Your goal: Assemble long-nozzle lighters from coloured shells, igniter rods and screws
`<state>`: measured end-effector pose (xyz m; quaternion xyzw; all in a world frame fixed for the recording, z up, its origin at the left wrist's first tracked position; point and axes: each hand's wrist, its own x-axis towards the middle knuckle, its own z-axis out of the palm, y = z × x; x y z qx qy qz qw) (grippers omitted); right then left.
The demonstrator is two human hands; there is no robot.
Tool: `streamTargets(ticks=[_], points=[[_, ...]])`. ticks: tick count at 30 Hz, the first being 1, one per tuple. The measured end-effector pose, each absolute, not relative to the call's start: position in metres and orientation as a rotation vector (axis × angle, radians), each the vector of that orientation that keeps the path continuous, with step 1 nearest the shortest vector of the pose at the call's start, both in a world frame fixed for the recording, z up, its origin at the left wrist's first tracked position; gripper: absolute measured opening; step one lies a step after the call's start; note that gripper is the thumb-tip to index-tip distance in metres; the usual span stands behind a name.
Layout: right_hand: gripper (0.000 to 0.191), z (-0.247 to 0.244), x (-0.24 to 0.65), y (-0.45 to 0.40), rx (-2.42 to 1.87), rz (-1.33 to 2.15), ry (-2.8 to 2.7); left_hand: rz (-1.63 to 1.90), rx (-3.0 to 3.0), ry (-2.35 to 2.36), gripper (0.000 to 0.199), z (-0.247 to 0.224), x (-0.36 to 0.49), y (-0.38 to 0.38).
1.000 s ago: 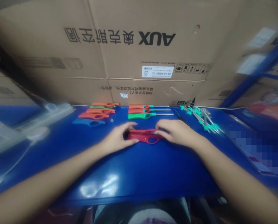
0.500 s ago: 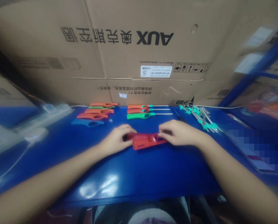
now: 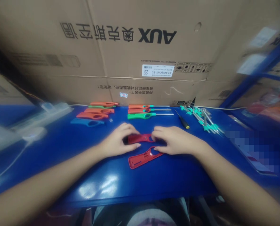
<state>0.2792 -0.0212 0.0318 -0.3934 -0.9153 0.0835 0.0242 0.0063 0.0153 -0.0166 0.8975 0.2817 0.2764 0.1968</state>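
Two halves of a red utility-lighter shell lie apart at the middle of the blue table. My left hand [image 3: 118,141] has its fingers and thumb around the left end of the far shell half [image 3: 143,138]. At that half's right end are the fingers of my right hand [image 3: 171,139], while its thumb touches the right end of the near shell half [image 3: 140,159]. The near half lies tilted with its hollow inside facing up. Just beyond my right hand rests a screwdriver [image 3: 183,121] with a dark handle and yellow end.
Behind the hands lie assembled lighters [image 3: 140,116] with metal tubes. Several orange, green and blue shells [image 3: 96,115] are at left. Metal tubes with teal ends [image 3: 207,121] are piled at right. A white power strip [image 3: 52,116] stands left; a cardboard sheet [image 3: 121,66] closes the back.
The two red shell halves, together before, are now separated, the near one lower on the table. My right hand has shifted slightly left and down, uncovering the screwdriver handle.
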Motion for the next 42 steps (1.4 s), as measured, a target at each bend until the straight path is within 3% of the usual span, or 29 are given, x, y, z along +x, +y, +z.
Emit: streamTargets(ticks=[3, 8, 19, 38, 42], points=[[0.024, 0.028, 0.279, -0.02, -1.189, 0.252, -2.85, 0.642, 2.605, 0.639, 0.04, -0.008, 0.004, 0.009], [0.01, 0.024, 0.278, -0.018, -1.196, 0.269, -2.875, 0.428, 2.772, 0.569, 0.058, -0.002, 0.002, 0.005], [0.006, 0.026, 0.278, -0.019, -1.169, 0.294, -2.882, 0.435, 2.805, 0.582, 0.034, -0.003, 0.0, 0.012], [0.005, 0.024, 0.272, -0.019, -1.172, 0.296, -2.864, 0.454, 2.823, 0.577, 0.029, -0.005, 0.002, 0.012], [0.005, 0.024, 0.272, -0.019, -1.178, 0.312, -2.856, 0.44, 2.85, 0.617, 0.038, -0.004, 0.002, 0.008]])
